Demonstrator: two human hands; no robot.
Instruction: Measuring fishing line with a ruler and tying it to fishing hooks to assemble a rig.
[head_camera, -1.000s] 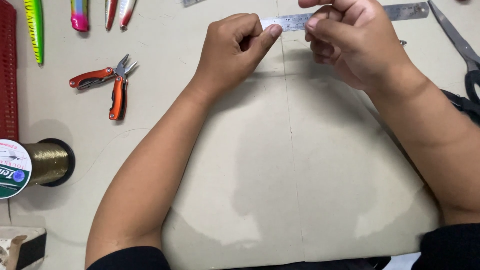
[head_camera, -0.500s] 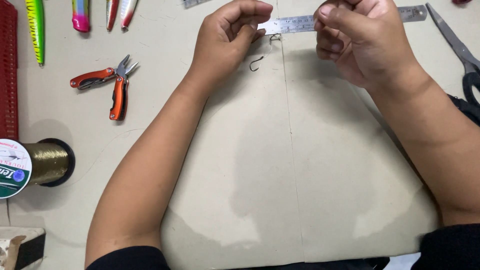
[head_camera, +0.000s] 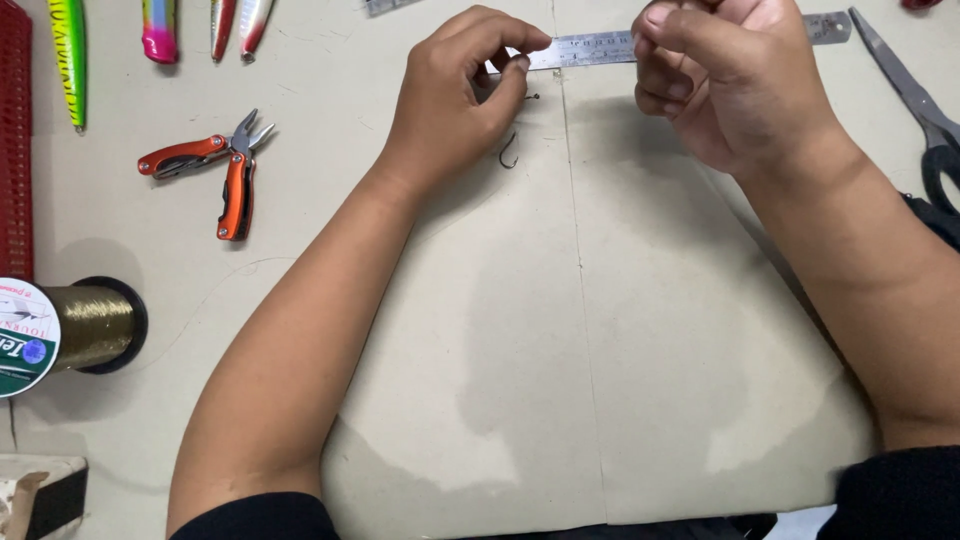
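Where hands (head_camera: 450, 90) meet, fishing hook (head_camera: 509, 152).

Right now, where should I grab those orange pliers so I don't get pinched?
Probably by the two orange handles, coming from above. The pliers lie flat with the handles spread, one pointing left and one pointing toward you, so fingers can close round them. The metal jaws point up and right, toward the fishing lures; keep away from that end.
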